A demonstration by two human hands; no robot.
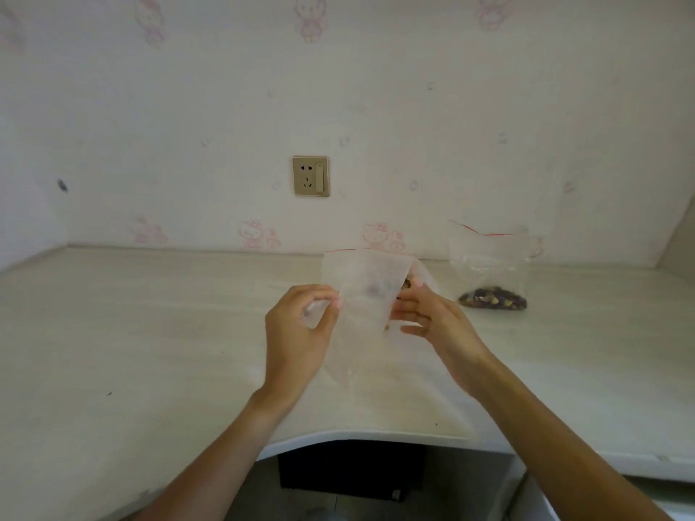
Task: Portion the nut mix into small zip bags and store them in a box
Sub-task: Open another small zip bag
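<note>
Nuts [492, 298] mostly in big bag [489, 265] at 2 o'clock | left hand [297, 325], right hand [432, 321] pinch small bag [366, 291], few nuts inside | box unseen | early

A pale desk [158, 332] with a faint wood grain ran along the wall, its near edge cut in a curve at the middle. Far right on it, near the wall, stood a clear zip bag [489, 272] with a red strip at its open mouth, its bottom resting on the desk and holding a dark nut mix [492, 299]. A few small dark specks [110, 393] lay on the surface toward the left front.
</note>
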